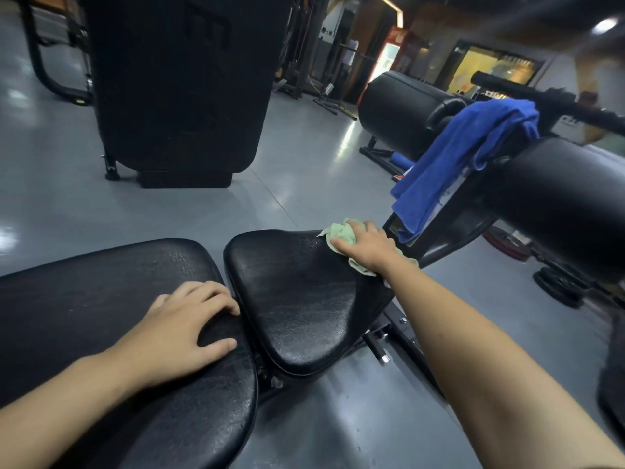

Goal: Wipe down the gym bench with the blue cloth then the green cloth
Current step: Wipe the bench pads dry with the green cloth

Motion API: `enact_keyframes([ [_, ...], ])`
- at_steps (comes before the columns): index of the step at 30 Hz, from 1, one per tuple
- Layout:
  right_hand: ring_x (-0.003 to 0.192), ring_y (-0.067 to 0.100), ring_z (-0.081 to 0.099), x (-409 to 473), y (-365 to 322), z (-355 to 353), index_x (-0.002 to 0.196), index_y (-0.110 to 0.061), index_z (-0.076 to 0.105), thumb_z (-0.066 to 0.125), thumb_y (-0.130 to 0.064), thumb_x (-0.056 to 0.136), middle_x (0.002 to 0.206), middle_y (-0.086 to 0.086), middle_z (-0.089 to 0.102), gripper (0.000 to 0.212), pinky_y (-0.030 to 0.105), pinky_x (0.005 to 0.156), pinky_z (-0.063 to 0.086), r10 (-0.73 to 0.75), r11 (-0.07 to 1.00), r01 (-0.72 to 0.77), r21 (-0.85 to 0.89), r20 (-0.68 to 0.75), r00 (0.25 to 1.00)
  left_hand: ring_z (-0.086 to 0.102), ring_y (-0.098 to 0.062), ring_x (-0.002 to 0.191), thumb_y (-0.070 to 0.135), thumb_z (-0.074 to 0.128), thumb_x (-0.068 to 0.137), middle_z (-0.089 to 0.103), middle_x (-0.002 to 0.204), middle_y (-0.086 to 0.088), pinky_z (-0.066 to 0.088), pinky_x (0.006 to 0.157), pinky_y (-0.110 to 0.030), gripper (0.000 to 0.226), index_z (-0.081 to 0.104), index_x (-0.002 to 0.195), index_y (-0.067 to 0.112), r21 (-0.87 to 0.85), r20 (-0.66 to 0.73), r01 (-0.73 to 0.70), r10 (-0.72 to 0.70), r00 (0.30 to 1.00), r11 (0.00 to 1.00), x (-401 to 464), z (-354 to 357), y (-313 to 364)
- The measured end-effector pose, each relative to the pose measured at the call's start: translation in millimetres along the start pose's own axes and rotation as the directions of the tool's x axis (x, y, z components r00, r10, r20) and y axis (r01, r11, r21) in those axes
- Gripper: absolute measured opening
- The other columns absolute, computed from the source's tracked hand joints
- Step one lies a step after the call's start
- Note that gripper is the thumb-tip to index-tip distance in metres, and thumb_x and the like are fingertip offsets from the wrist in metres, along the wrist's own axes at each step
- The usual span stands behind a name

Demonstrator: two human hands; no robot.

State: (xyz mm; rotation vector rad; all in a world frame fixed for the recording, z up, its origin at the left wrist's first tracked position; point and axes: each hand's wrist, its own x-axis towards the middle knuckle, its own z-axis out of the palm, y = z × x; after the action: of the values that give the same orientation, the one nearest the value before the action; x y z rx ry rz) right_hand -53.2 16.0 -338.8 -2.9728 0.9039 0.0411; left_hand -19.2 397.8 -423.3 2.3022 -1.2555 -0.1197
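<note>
The black gym bench fills the lower view: a long back pad at left and a smaller seat pad in the middle. My right hand grips a crumpled green cloth and presses it on the far right corner of the seat pad. Fingers spread, my left hand rests flat on the end of the back pad beside the gap. The blue cloth hangs draped over the bench's frame by a black roller pad, apart from both hands.
A thick black roller pad and a bar stand at the right. A tall black padded machine rises behind the bench. Weight plates lie on the grey floor at right. More gym frames stand far back.
</note>
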Motion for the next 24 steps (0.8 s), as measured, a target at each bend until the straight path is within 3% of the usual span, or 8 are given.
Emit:
enact_keyframes([
  [8, 0.134, 0.032, 0.039, 28, -24, -3, 0.149, -0.027, 0.039, 0.028, -0.076, 0.089, 0.146, 0.006, 0.042, 0.078, 0.052, 0.108, 0.032, -0.114, 0.989, 0.12, -0.088, 0.072, 0.991, 0.021, 0.009, 0.13, 0.078, 0.041, 0.077, 0.03, 0.129, 0.04, 0.03, 0.102, -0.033, 0.046, 0.046, 0.115, 0.054, -0.026, -0.002, -0.029, 0.029, 1.0, 0.999, 1, 0, -4],
  [12, 0.13, 0.031, 0.047, 25, -66, 6, 0.146, -0.024, 0.045, 0.03, -0.071, 0.092, 0.14, 0.008, 0.05, 0.073, 0.046, 0.104, 0.035, -0.268, 0.954, 0.279, -0.109, 0.111, 0.957, 0.02, 0.01, 0.13, 0.079, 0.04, 0.076, 0.029, 0.13, 0.04, 0.03, 0.101, -0.033, 0.048, 0.046, 0.116, 0.054, -0.018, 0.011, -0.03, 0.03, 0.999, 0.999, 2, -2, -4],
  [18, 0.133, 0.029, 0.045, 14, -124, 21, 0.15, -0.024, 0.036, 0.035, -0.07, 0.093, 0.145, 0.007, 0.045, 0.074, 0.044, 0.105, 0.038, -0.372, 0.922, 0.383, -0.055, 0.152, 0.916, 0.021, 0.009, 0.13, 0.077, 0.041, 0.077, 0.03, 0.13, 0.039, 0.031, 0.104, -0.034, 0.049, 0.046, 0.118, 0.052, -0.024, 0.002, -0.028, 0.028, 1.0, 0.999, -1, -2, -2],
  [24, 0.139, 0.027, 0.04, 10, -119, 19, 0.154, -0.028, 0.028, 0.035, -0.075, 0.09, 0.152, 0.005, 0.04, 0.08, 0.045, 0.108, 0.035, -0.386, 0.914, 0.4, -0.067, 0.159, 0.909, 0.021, 0.01, 0.131, 0.077, 0.042, 0.077, 0.03, 0.13, 0.04, 0.03, 0.104, -0.033, 0.047, 0.046, 0.118, 0.053, -0.012, -0.008, -0.027, 0.027, 1.0, 1.0, -2, -1, -2],
])
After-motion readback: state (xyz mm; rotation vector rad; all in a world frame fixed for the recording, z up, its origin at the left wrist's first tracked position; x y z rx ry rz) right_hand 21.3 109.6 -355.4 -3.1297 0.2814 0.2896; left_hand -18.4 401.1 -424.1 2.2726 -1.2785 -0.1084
